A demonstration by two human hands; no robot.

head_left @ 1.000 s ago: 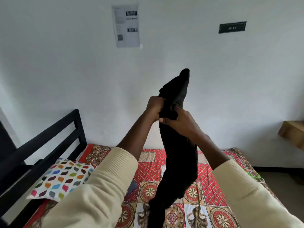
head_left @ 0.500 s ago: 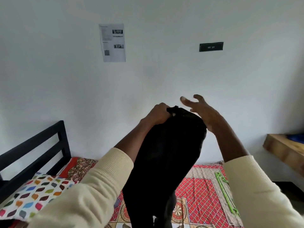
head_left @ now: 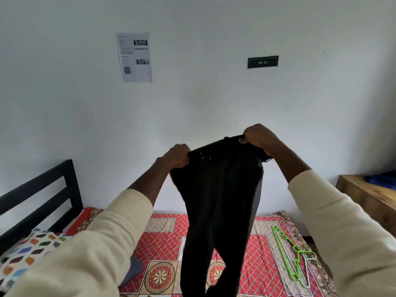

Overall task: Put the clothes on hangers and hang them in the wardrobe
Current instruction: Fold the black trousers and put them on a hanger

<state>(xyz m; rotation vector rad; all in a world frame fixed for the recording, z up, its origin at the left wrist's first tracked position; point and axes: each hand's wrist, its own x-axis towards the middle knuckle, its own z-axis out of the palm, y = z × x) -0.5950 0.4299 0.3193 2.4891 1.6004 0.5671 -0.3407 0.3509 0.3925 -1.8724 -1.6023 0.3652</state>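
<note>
- Black trousers are held up by the waistband in front of a plain white wall; open air is seen on both sides of the garment and above it.
- Left hand: fingers are curled tight over the waistband's left corner, at about 9 o'clock from the garment's top edge.
- Right hand: the right corner of the waistband is gripped in a closed fist, at about 2 o'clock and set higher, so the top edge is tilted.
- The cloth is dark, smooth and matte, hung in long vertical folds; the two legs are seen parting low over the bed.
- The bed is covered with a red quilted spread of lattice and flower medallions. A black slatted headboard bounds it at 9 o'clock, with a multicoloured patterned pillow beside it.
- Thin plastic hangers, a green hanger and a white hanger, are laid overlapping on the spread at 4 o'clock from the trousers, well apart from both hands.
- A wooden worktop edge is noted at 3 o'clock.
- Cream ribbed sleeves are pushed up both forearms.
</note>
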